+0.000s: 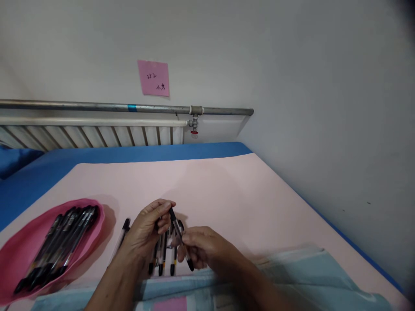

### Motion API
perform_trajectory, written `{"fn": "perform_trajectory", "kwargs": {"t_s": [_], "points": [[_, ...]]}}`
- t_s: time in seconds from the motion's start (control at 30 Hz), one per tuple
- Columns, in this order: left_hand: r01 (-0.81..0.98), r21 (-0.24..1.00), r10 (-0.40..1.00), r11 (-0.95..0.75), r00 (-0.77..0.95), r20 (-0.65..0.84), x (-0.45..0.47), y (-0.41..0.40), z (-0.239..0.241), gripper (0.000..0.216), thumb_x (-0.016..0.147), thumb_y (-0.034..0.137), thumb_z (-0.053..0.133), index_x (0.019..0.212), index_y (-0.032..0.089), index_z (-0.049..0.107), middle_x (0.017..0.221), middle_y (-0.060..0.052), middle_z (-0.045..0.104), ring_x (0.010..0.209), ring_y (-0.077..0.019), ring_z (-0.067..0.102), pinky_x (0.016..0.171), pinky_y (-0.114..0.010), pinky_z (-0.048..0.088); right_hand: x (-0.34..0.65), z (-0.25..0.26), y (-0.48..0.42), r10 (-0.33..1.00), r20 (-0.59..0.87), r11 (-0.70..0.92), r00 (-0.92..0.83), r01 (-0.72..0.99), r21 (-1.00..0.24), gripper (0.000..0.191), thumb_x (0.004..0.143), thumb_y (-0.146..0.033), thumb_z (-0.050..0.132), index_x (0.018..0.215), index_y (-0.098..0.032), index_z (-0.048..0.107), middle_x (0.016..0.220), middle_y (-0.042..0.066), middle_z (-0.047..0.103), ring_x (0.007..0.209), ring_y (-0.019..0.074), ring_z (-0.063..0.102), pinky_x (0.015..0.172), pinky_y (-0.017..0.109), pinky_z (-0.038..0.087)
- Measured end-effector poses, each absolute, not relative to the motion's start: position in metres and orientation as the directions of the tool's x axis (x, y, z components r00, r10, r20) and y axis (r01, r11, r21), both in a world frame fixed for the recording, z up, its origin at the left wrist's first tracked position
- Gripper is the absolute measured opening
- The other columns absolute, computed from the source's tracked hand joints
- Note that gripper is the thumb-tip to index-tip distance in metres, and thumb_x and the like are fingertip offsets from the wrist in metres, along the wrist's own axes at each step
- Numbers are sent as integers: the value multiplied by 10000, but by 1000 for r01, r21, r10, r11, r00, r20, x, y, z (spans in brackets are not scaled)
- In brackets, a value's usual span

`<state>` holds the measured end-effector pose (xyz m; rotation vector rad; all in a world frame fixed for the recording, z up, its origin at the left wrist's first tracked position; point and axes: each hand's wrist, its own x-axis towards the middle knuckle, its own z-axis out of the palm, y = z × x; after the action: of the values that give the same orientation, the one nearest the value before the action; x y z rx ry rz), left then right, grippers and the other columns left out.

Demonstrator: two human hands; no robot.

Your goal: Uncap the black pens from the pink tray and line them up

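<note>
Pen: slants between my two hands, over the pink sheet.
Left hand: thumb and fingers pinched on its black upper end.
Right hand: fingers clamped around its middle.
Loose pens: on the sheet, partly hidden by my hands.
Lone pen: just left of my left hand.
Bowl: pink, far left, holding piled pens.

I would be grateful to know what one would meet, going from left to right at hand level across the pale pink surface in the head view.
Pink bowl of pens → loose pen → left hand → held pen → right hand.
</note>
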<state>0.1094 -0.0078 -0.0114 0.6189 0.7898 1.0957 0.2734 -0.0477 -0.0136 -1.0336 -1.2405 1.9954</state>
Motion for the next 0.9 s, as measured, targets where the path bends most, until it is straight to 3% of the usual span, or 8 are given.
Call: {"fn": "perform_trajectory", "kwargs": {"t_s": [0.23,0.37,0.47,0.63,0.73,0.9], "points": [[-629,736,965,251,108,-237,104,-2,-8,114,672,186,669,727,98,622,487,66,361,412,-16,310,332,-125,240,272,-16,-47,835,-364,-400,-413,-1,-916,143,645,-257,630,656,-155,530,525,-51,500,385,35,344,368,177,217],[-676,690,957,259,86,-275,99,1,-5,71,669,160,638,681,107,592,651,5,500,475,-34,399,320,-130,272,271,-14,-45,860,-381,-398,-340,24,-917,131,645,-259,609,656,-154,532,539,-48,519,371,31,345,366,182,226],[-610,726,946,318,151,-288,99,-1,-4,81,669,154,624,731,104,611,712,-19,529,477,-37,406,298,-126,252,271,-13,-44,855,-389,-402,-343,37,-915,137,652,-273,599,667,-154,533,549,-44,533,362,31,342,358,184,211],[-482,800,933,357,225,-281,105,-7,-4,174,680,226,662,783,90,633,571,23,465,411,-12,338,286,-105,196,271,-16,-43,844,-389,-401,-369,48,-915,139,661,-283,584,664,-160,518,535,-47,517,358,38,350,356,186,227],[-521,802,956,292,130,-263,102,-4,-4,135,663,194,678,735,96,620,535,32,456,408,-14,354,290,-98,208,272,-20,-44,844,-371,-360,-389,102,-927,142,677,-293,580,671,-158,533,534,-49,494,382,43,351,375,186,235],[-693,718,946,68,-185,-268,78,9,-5,50,672,104,630,702,99,590,548,35,474,402,-16,381,283,-104,237,275,-28,-47,889,-291,-199,-353,274,-941,164,672,-316,624,693,-162,570,545,-54,438,496,65,382,447,188,244]]}}
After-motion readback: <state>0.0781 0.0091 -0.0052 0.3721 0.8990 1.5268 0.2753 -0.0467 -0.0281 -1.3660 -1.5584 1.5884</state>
